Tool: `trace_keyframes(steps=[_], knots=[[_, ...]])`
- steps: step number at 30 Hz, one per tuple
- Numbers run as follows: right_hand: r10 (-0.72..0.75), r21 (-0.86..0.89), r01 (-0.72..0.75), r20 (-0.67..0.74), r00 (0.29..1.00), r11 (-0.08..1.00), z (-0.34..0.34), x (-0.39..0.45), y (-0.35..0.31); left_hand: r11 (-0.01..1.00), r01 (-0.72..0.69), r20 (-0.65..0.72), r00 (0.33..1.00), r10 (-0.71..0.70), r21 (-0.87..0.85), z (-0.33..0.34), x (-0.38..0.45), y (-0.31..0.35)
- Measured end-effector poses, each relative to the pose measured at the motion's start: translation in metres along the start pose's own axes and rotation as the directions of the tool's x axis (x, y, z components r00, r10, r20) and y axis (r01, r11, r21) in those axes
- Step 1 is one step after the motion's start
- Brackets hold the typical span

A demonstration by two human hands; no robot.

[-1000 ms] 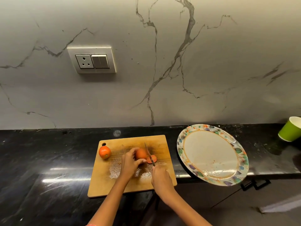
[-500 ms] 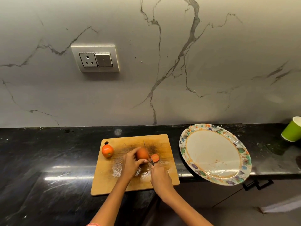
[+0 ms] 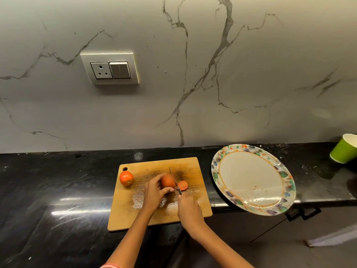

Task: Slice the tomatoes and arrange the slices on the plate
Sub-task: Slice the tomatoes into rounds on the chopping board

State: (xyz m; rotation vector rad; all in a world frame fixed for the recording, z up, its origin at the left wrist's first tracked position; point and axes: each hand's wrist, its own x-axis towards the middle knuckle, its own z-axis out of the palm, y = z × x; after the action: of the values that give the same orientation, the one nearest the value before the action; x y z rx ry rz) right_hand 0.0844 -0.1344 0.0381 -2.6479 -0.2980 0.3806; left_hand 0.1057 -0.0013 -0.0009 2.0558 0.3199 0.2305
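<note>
Since a second before, knife (image 3: 175, 180) advanced leftward into tomato (image 3: 167, 180); slice (image 3: 182, 185) lay freed right. Left hand (image 3: 154, 192) fingers pinched fruit, right hand (image 3: 188, 208) curled round handle.

Both your forearms reach in from the bottom of the view, bare, angling up and toward each other. Your left hand (image 3: 154, 192) lies palm down, its fingers and thumb curled round the tomato (image 3: 167, 180) and holding it from the left. Your right hand (image 3: 188, 207) sits just beside and slightly nearer to you, fist closed on the handle of the knife (image 3: 175, 180), knuckles up, the blade pointing away from you. The two hands are nearly touching.
</note>
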Motion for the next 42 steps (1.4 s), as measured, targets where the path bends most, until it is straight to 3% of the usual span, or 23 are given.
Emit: trace_keyframes(steps=[32,39,42], knots=[[-0.014,-0.054,0.014,0.001,1.0,0.998,0.0,0.003,0.0,1.0,0.012,0.008,1.0,-0.012,-0.005,0.002,0.002,0.0],[-0.009,0.095,0.012,-0.029,1.0,0.995,-0.002,0.017,-0.009,0.999,-0.002,0.033,0.999,0.001,0.041,0.001,0.008,-0.003],[-0.021,0.078,0.025,-0.052,0.998,0.997,0.001,0.02,-0.009,0.998,-0.008,0.04,0.999,0.005,0.062,-0.001,0.01,-0.004]])
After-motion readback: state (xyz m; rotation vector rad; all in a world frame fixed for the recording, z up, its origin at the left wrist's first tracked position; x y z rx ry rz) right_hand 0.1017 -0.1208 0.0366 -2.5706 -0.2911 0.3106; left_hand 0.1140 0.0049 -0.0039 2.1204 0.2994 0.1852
